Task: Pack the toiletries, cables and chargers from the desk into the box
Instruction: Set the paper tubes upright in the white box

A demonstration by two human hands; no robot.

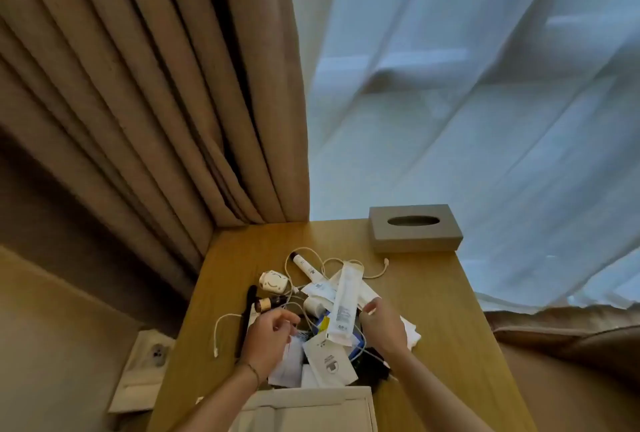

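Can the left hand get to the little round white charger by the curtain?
Probably yes. The white charger lies uncovered on the desk, just beyond the left hand; only a small brown bottle lies between.

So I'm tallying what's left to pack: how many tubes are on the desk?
2. A long white tube lies atop the pile's middle; a smaller dark-capped tube lies behind it. The pile may hide others.

You face a hotel-like bedroom, wooden desk [433, 310] below beige drapes [156, 102], sheer curtain [467, 85], tissue box [415, 227] at desk's far edge.
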